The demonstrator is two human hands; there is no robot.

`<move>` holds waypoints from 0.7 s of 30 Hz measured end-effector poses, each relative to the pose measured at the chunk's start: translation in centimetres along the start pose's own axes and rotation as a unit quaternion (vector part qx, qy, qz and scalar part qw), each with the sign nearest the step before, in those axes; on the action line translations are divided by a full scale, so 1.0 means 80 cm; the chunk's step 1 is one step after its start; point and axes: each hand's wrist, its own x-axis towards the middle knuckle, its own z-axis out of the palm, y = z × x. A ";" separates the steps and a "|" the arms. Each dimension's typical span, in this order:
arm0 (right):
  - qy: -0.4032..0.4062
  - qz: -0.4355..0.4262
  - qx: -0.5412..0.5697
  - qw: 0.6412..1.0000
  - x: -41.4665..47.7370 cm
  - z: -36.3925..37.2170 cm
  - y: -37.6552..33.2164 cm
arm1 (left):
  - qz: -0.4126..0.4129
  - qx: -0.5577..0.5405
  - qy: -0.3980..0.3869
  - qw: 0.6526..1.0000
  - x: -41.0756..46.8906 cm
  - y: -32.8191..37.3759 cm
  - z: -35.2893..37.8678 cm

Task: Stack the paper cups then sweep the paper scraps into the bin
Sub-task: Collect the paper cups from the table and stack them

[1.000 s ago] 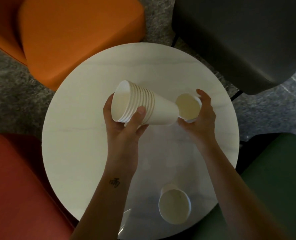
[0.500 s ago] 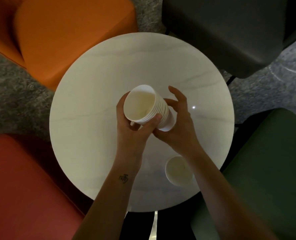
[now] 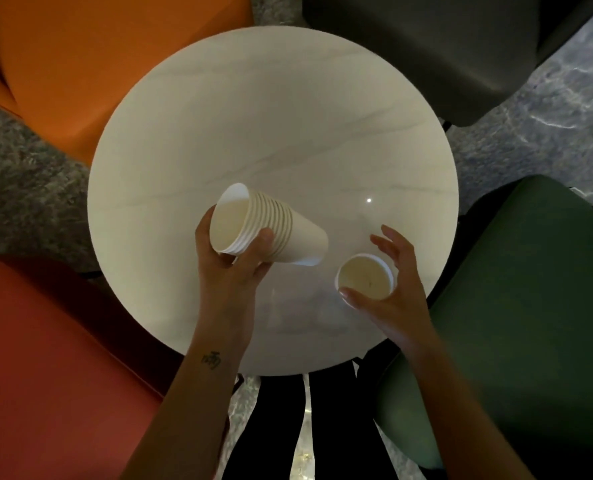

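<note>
1. The person's left hand (image 3: 234, 271) and right hand (image 3: 390, 292) are bare, with no gloves or rings showing.
2. Both arms are bare, with no sleeves in view.
3. A small dark tattoo (image 3: 212, 360) sits on the left forearm.
4. The fingernails look short and pale.
5. The legs wear dark trousers (image 3: 274, 427).

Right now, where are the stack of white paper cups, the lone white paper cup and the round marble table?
stack of white paper cups (image 3: 290, 237), head view, side wall
lone white paper cup (image 3: 364, 277), head view, inside
round marble table (image 3: 271, 116), head view, bare top
</note>
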 end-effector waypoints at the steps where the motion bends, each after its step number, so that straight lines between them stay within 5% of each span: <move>1: 0.000 0.000 0.001 1.000 -0.004 0.003 0.006 | -0.010 -0.015 -0.002 1.000 -0.001 -0.002 -0.003; 9: 0.058 0.005 0.009 0.998 -0.017 0.021 0.037 | -0.033 -0.075 -0.042 0.996 -0.013 -0.009 -0.020; 15: 0.056 0.013 -0.010 0.998 -0.018 0.037 0.006 | -0.024 -0.020 -0.091 0.995 -0.024 0.002 -0.013; 21: 0.028 -0.117 -0.075 0.990 -0.011 0.056 -0.064 | 0.065 0.096 -0.082 0.990 -0.036 0.022 -0.011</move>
